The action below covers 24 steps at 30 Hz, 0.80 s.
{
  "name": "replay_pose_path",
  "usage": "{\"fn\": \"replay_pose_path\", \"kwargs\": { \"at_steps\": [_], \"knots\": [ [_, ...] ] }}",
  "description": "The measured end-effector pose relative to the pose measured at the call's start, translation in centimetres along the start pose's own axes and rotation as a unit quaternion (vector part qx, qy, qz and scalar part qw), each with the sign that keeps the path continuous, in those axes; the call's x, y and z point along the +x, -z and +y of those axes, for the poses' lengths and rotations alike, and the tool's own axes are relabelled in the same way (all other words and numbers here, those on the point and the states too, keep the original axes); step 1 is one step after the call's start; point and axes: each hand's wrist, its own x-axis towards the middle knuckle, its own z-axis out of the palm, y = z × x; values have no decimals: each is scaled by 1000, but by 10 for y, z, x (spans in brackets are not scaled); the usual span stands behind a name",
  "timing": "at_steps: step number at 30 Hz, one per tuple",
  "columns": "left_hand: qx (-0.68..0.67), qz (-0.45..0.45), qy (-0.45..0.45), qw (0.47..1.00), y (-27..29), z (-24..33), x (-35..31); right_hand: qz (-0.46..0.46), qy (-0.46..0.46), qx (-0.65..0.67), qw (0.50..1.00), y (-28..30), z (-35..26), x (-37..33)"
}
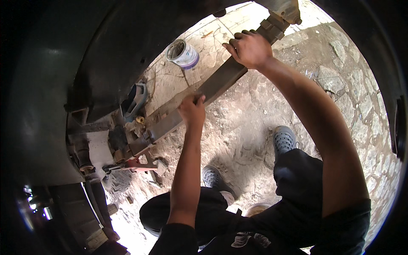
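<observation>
Both hands, left hand (193, 111) and right hand (250, 49), grip leaf spring (212, 87); paint can (182, 54) beyond.

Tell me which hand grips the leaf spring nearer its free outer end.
The right hand, high on the leaf spring near its bolted end. The left hand grips lower, nearer the axle.

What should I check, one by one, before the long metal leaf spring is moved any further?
1. Left hand gripping the leaf spring mid-length: ok.
2. Right hand gripping its upper end: ok.
3. Lower end of the spring free from the bracket: cannot tell.
4. Feet away from under the spring: ok, both shoes stand to the side.
5. Paint can away from the spring: cannot tell.
</observation>
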Motion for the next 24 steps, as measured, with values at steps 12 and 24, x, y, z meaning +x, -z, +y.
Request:
{"fn": "replay_pose_path", "kwargs": {
  "at_steps": [12,24],
  "knots": [
    [-120,29,45,991,-5,-1,-16,-4,-13,2,1000,6,-2,2],
    [-99,28,4,995,-2,0,-14,-10,-6,-12,1000,4,-3,3]
  ]
}}
